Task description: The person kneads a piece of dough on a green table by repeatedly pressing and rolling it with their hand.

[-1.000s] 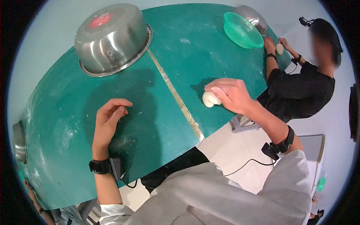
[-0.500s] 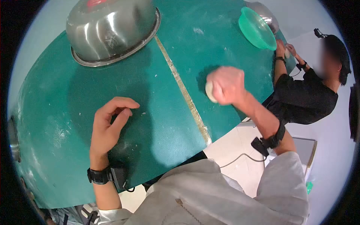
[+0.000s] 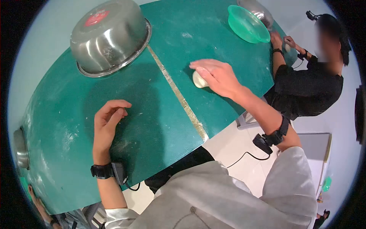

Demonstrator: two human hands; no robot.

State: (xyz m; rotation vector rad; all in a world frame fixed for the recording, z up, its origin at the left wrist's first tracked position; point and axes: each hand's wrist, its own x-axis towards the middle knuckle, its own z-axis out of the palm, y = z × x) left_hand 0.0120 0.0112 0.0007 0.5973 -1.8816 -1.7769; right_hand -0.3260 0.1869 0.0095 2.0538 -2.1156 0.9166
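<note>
— Wristbands nearest the camera, then?

— Yes. A black left wristband (image 3: 102, 171) sits at the near edge of the green table (image 3: 160, 126), with a cable running off below it. A black right wristband (image 3: 281, 128) is on the other forearm, which hangs over the pale floor beside the table.

— And the left hand?

— The left hand (image 3: 108, 123) rests its outer edge on the tabletop. Its fingers are curled loosely towards the thumb and it holds nothing. Faint flour smears lie around it.

— Where is the dough?

— Across the pale seam (image 3: 177, 95) that splits the table. The dough ball (image 3: 198, 81) lies on the far panel, just beyond that seam. It peeks out from under the right hand (image 3: 216, 76) on the side facing the seam.

— Is that hand clenched on it?

— No. The palm lies on top of the dough and the fingers stretch forward, spread over it rather than closed around it.

— Further back?

— An upturned steel bowl (image 3: 108, 36) with a red sticker on its base stands left of the seam, well apart from both hands. At the far right edge there is a green plastic bowl (image 3: 248, 26), touching a second steel bowl (image 3: 261, 13) behind it.

— Anyone else?

— A co-worker in black (image 3: 309, 87) sits at the right. That person's hands (image 3: 284, 41) are together by the green bowl. What they hold is too small to tell.
</note>
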